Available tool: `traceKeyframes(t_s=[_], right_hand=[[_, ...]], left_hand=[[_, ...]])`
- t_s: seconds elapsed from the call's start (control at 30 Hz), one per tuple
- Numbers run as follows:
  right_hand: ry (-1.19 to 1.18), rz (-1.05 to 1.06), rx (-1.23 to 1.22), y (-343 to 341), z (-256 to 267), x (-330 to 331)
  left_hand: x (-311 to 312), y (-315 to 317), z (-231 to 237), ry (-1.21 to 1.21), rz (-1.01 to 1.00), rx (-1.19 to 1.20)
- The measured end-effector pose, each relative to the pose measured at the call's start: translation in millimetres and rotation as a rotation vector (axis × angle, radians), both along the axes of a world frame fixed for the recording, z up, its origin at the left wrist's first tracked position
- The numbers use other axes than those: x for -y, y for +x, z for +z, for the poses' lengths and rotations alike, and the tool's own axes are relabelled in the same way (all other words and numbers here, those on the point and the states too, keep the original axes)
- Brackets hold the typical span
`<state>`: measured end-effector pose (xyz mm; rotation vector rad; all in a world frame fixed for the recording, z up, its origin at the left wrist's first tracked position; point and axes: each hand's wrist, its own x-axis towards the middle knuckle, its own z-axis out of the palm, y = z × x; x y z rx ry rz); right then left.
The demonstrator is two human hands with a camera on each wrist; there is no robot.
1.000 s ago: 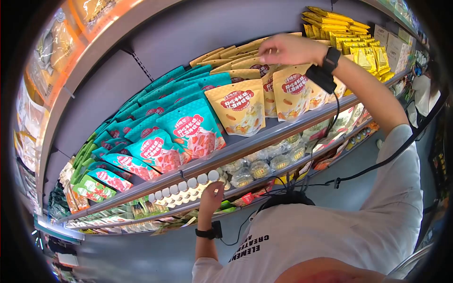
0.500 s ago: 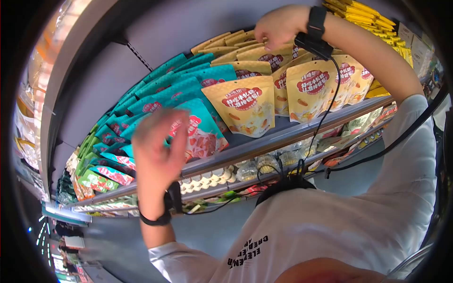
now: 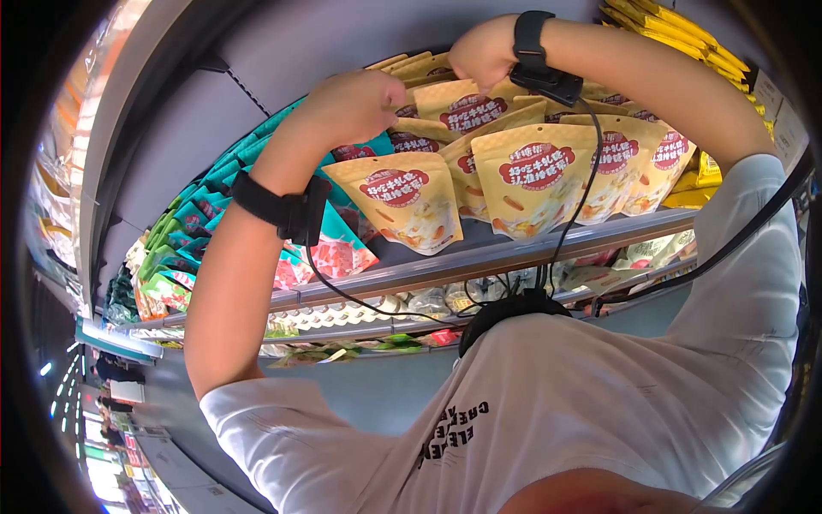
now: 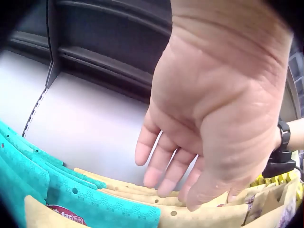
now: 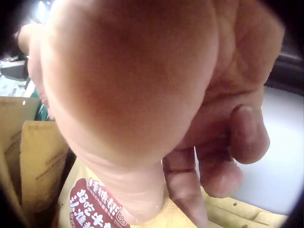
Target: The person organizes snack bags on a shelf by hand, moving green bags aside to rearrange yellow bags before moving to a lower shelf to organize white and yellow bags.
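Note:
My right hand (image 3: 484, 56) is over the back of the tan pouches. In the right wrist view its thumb lies on the front of a tan candy pouch (image 5: 90, 202) with a red label, and the index finger is at the top edge, pinching it. That same pouch (image 3: 467, 107) stands upright among the others in the head view. My left hand (image 3: 347, 107) hovers over the border between teal pouches (image 4: 99, 202) and tan ones. Its fingers (image 4: 164, 166) hang relaxed and hold nothing, close above the top edges of tan pouches (image 4: 190, 216).
Two front tan pouches, one left (image 3: 398, 201) and one right (image 3: 535, 184), stand along the shelf edge (image 3: 514, 248). Yellow packets (image 3: 676, 34) are stacked at the right. A grey back panel (image 3: 274, 51) rises behind. Black cables (image 3: 586, 188) hang from both wrists.
My left hand has risen from below the shelf edge, past the teal pouches, to the tan pouches beside the right hand. The right hand has shifted slightly left, staying over the back tan pouches.

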<state>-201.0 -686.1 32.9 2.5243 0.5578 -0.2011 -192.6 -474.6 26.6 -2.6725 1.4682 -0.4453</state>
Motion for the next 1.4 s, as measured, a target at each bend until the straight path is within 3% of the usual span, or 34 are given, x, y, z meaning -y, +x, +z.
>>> traceKeyframes(t_s=[0.07,0.2,0.37,0.6,0.8,0.9,0.97,1.0,1.1,1.17,1.4], right_hand=[[0.001,0.040,0.036,0.0,0.5,17.4],[0.146,-0.082,0.031,-15.5,4.0,36.1],[0.205,-0.072,0.020,-16.0,-6.4,46.4],[0.225,-0.087,0.015,-27.6,-11.7,39.0],[0.284,-0.084,0.005,-38.2,-15.3,36.7],[0.298,-0.075,0.011,-39.4,-14.4,39.2],[0.283,-0.084,0.010,-39.2,-13.4,38.8],[0.271,-0.092,0.010,-37.9,-13.4,38.9],[0.288,-0.095,0.036,-35.0,-16.6,39.9],[0.316,-0.081,0.023,-33.4,-17.6,41.7],[0.311,-0.090,0.036,-39.6,-14.4,37.4]], left_hand=[[11.5,2.0,3.6,0.125,0.167,-0.175],[14.1,17.7,-6.0,0.108,0.086,-0.195],[23.2,13.7,-3.8,0.323,0.260,-0.333],[17.5,39.7,-18.0,0.223,0.088,-0.256],[21.1,31.9,-14.0,0.286,0.334,-0.337],[12.2,38.2,-22.9,0.276,0.207,-0.169],[3.6,46.0,-35.2,0.131,-0.150,0.381],[3.7,44.5,-35.5,0.128,-0.148,0.381],[5.8,42.9,-32.1,0.102,-0.134,0.273],[7.3,44.3,-27.1,0.118,0.048,-0.156],[3.7,33.9,-25.0,0.056,0.099,-0.179]])
